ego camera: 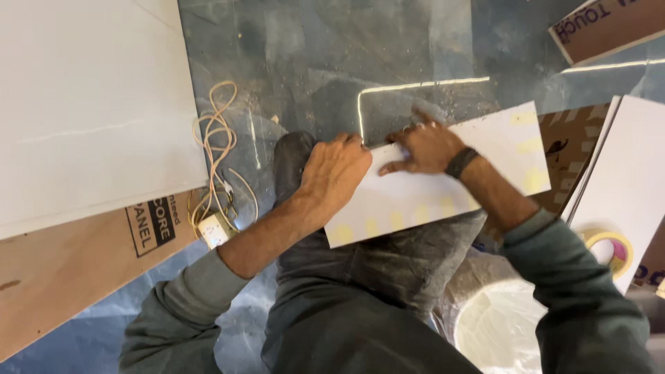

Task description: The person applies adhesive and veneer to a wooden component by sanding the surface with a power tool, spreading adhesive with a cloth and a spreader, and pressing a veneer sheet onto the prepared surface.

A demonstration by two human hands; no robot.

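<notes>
A white rectangular panel (499, 156) with pale yellow patches along its edges lies across my knee over the blue-grey floor. My left hand (336, 173) is curled over the panel's upper left edge, fingers closed on it. My right hand (424, 145) presses flat on the panel's top edge near the middle, fingers spread, with a ring and a dark wristband. Both sleeves are grey-green.
A large white board (90, 104) lies at the left on a brown cardboard sheet (62, 270). A coiled beige cable with a plug block (216, 228) sits beside it. White panels (630, 166), a tape roll (613, 253) and a white bucket (495, 329) are at the right.
</notes>
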